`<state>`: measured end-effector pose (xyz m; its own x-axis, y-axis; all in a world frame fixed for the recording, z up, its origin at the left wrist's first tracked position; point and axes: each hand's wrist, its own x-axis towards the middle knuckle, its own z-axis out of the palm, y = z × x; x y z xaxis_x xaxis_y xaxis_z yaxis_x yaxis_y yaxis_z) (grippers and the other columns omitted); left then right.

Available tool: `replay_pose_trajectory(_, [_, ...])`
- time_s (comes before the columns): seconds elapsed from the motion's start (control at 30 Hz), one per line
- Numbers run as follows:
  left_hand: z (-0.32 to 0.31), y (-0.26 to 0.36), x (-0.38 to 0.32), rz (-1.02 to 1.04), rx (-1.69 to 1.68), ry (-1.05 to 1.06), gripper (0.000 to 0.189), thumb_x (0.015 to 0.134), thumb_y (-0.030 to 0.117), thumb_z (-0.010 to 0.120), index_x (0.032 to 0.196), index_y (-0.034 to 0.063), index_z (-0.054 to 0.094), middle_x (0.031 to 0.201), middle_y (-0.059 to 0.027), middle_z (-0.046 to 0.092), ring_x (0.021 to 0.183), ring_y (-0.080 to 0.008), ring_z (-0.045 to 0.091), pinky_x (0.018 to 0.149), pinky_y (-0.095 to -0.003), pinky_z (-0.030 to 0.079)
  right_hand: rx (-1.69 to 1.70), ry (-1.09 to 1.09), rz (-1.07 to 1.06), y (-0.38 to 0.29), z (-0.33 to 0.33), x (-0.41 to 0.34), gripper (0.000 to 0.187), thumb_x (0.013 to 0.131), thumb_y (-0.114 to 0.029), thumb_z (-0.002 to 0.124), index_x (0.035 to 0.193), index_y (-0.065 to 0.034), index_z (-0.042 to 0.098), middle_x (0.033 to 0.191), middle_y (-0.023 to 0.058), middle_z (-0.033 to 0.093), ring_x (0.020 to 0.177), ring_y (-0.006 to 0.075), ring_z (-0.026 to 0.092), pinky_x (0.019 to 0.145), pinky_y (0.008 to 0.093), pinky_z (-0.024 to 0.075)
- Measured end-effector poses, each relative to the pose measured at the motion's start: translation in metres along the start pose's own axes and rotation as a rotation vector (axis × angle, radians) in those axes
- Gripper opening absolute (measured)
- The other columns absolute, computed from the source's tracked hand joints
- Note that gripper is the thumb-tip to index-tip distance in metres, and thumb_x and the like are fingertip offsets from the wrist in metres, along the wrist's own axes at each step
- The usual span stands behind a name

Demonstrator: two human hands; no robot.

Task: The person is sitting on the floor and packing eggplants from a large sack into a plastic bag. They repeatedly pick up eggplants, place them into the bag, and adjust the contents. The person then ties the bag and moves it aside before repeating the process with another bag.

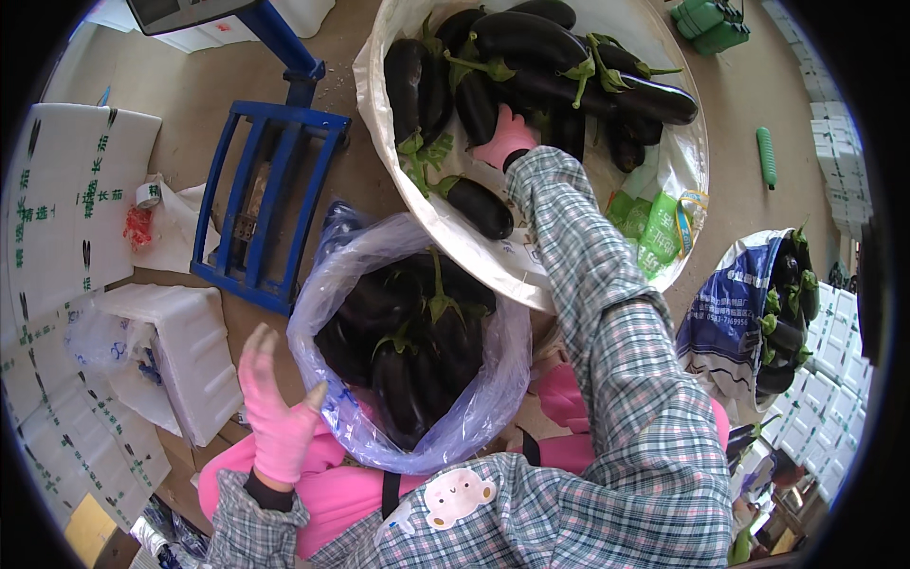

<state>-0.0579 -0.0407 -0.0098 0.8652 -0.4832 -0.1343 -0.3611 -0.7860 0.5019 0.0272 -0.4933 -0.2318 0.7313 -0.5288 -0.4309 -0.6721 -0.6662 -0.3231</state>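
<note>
My left hand, in a pink glove, is held beside a clear purplish plastic bag with its fingers apart and nothing in them. Its thumb is at the bag's rim; whether it touches is unclear. Several dark eggplants with green stems fill that bag. Further out, a large white woven sack lies wide open, holding more eggplants. My right hand, also gloved in pink, reaches down among them beside one upright eggplant. Its fingertips are hidden, so its grip does not show. A single eggplant lies nearer the sack's rim.
A blue platform scale stands left of the sack. White foam boxes are stacked at left, with an open one nearer. At right is a blue-and-white sack of eggplants. A green bottle-shaped object lies on the floor.
</note>
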Motion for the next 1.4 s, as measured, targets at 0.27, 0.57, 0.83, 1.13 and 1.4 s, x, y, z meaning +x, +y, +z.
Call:
replay_pose_trajectory(0.27, [0.091,-0.102,-0.040,-0.522,-0.589,-0.046,0.086,0.081,0.012,0.079,0.151,0.0021,0.030,0.131,-0.0173,0.059,0.118,-0.0254,0.059,0.101,-0.0360,0.047,1.234,-0.740,-0.479,-0.003,-0.113,-0.181,0.100,0.071,-0.036,0.087,0.151,-0.0021,0.037,0.140,0.0110,0.052,0.130,0.0214,0.048,0.114,0.0371,0.0352])
replay_pose_trajectory(0.57, [0.042,-0.102,-0.031,-0.744,-1.318,-0.001,0.041,0.100,0.019,0.057,0.137,0.0002,0.057,0.123,-0.0092,0.065,0.110,-0.0205,0.059,0.101,-0.0321,0.044,1.210,-0.068,-1.400,-0.157,0.019,-0.294,0.071,0.075,-0.007,0.084,0.137,-0.0061,0.051,0.146,0.0163,0.047,0.136,0.0330,0.047,0.111,0.0415,0.0397])
replay_pose_trajectory(0.83, [0.044,-0.110,-0.021,-0.584,-1.324,0.182,0.041,0.102,0.025,0.057,0.134,-0.0006,0.058,0.126,-0.0135,0.065,0.114,-0.0234,0.062,0.102,-0.0356,0.047,0.588,-0.154,-0.616,-0.158,0.115,-0.415,0.081,0.082,-0.012,0.071,0.154,-0.0114,0.033,0.147,0.0237,0.044,0.130,0.0416,0.052,0.106,0.0436,0.0465])
replay_pose_trajectory(1.13, [0.028,-0.119,-0.030,-0.654,-1.298,0.095,0.039,0.098,0.028,0.064,0.126,0.0002,0.064,0.114,-0.0101,0.069,0.100,-0.0207,0.065,0.092,-0.0330,0.051,1.163,-0.556,-0.473,-0.140,0.090,-0.418,0.114,0.076,-0.023,0.083,0.161,-0.0061,0.008,0.132,0.0199,0.058,0.116,0.0230,0.061,0.095,0.0337,0.0511])
replay_pose_trajectory(1.4, [0.026,-0.069,-0.030,-0.442,-0.972,-0.019,0.047,0.102,0.036,0.061,0.130,-0.0009,0.061,0.107,-0.0023,0.066,0.092,-0.0111,0.057,0.082,-0.0261,0.047,0.339,-0.162,-0.368,-0.199,0.114,-0.394,0.091,0.084,-0.034,0.073,0.156,-0.0067,0.025,0.116,0.0266,0.063,0.107,0.0432,0.063,0.092,0.0484,0.0535])
